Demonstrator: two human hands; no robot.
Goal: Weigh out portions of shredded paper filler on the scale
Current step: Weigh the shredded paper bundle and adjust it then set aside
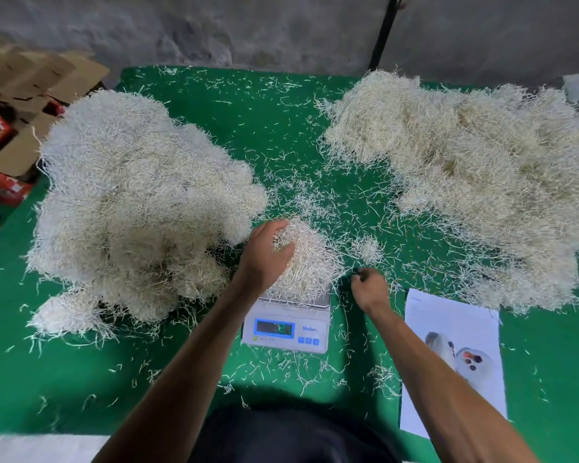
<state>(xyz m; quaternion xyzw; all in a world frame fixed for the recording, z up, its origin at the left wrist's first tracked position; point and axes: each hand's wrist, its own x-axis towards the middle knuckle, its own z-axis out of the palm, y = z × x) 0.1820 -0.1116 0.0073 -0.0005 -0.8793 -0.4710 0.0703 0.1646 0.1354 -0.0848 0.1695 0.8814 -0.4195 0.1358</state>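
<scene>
My left hand (pixel 268 255) cups the portion (pixel 306 262) on the scale (pixel 286 329); my right hand (pixel 370 289), at three o'clock, pinches strands. I'd trim gently, watching the readout.

left hand (pixel 264 257) grips shredded paper portion (pixel 306 262) | on scale (pixel 286 329) | right hand (pixel 370 289) pinches strands
</scene>
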